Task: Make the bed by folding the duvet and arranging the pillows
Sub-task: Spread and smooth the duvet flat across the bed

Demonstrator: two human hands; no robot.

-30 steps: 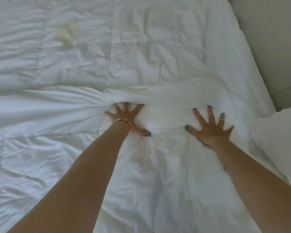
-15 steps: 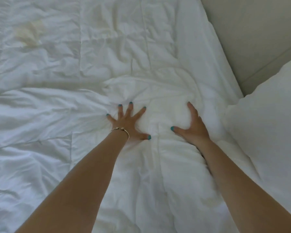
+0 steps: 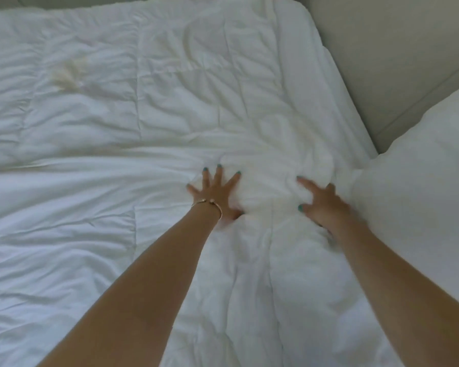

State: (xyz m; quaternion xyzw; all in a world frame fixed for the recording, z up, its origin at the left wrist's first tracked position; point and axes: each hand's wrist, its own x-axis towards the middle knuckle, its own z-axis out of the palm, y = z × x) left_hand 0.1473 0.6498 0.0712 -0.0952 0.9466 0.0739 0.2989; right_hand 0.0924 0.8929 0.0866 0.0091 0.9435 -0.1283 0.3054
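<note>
A white quilted duvet (image 3: 117, 234) covers the bed, with a folded edge running across the middle and a yellowish stain at the upper left. My left hand (image 3: 215, 192), wearing a thin bracelet, lies flat on the fold with its fingers spread. My right hand (image 3: 321, 202) presses on the bunched fabric just right of it, fingers apart and blurred. A white pillow (image 3: 421, 194) sits at the right, touching the duvet beside my right hand.
A beige padded headboard or wall panel (image 3: 382, 62) rises along the right side of the bed, behind the pillow. The duvet's far corner (image 3: 297, 11) lies at the top, near that panel.
Both hands have slid along the fold toward the pillow, and the bunched fabric moved with them. My right hand turned and spread. The view has pulled back, showing more pillow and the bed's far corner.
</note>
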